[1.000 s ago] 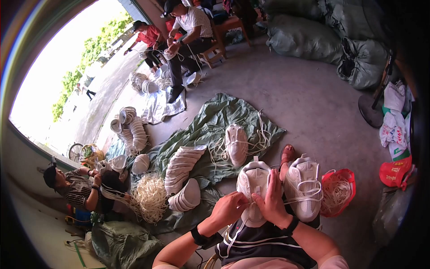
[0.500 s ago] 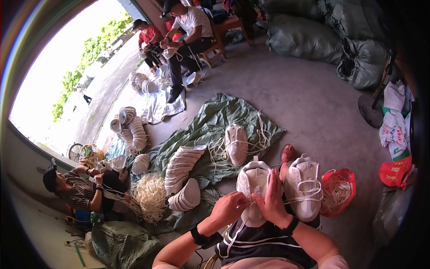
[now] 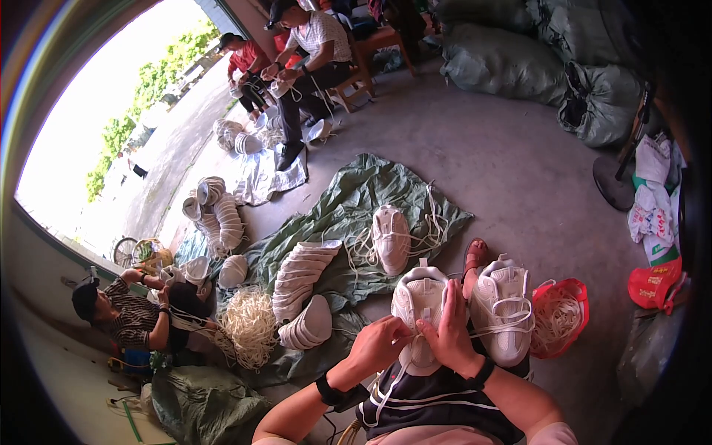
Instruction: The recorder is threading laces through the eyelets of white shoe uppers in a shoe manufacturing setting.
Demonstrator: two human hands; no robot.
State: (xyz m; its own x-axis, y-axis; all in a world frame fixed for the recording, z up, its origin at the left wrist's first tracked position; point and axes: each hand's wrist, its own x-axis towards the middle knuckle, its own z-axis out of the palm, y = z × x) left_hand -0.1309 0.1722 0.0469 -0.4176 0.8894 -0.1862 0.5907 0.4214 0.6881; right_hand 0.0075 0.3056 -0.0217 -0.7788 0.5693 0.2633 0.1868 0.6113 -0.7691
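A white shoe upper (image 3: 420,295) rests on my lap with its toe toward me. My left hand (image 3: 380,344) pinches a white shoelace (image 3: 406,335) at the upper's left edge; a loose length hangs down over my dark clothing. On the other side, my right hand (image 3: 451,337) grips the same upper, fingers stretched along its right side and thumb on its front. Beside that hand lies a second white shoe upper (image 3: 513,335), with a lace looped over it.
Several stacked uppers (image 3: 300,285), a heap of laces (image 3: 248,326) and a single upper (image 3: 391,241) lie around the green sheet (image 3: 348,193). At right is a red bag of laces (image 3: 560,319). Co-workers sit at left and at the back; stuffed sacks (image 3: 504,63) stand behind.
My hands and the upper hold nearly the same place. The co-worker at left has shifted their head and one arm slightly, and a distant figure outside has moved.
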